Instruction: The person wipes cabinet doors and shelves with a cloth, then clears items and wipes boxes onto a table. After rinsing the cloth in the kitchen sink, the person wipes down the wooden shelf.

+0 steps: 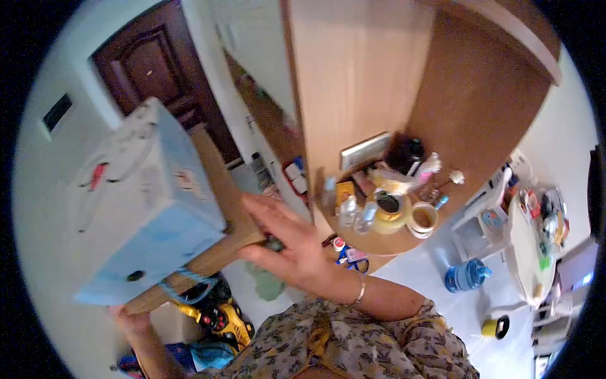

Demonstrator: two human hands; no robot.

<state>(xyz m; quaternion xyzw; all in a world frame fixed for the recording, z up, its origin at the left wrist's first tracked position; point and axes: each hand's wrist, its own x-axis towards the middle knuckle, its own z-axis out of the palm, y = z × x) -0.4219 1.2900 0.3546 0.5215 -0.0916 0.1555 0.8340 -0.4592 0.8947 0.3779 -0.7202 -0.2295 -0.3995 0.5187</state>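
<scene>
A white and light-blue box (145, 208), with printed lines and a red mark, rests tilted against a brown, flat-edged piece (233, 237). Whether that brown piece is cardboard or a wooden shelf I cannot tell. A blue cord handle (189, 287) hangs over its lower edge. My right hand (293, 246), wearing a bracelet, lies along the brown edge with fingers stretched and the thumb apart. At the lower left corner, my left hand (132, 319) is up against the brown piece, its fingers mostly hidden.
A rounded wooden shelf (379, 243) holds tape rolls, bottles and small items. Below stands a yellow toy vehicle (233, 325). To the right are a blue water jug (466, 276), a yellow container (495, 327) and a cluttered white table (527, 252). A dark door (158, 69) is behind.
</scene>
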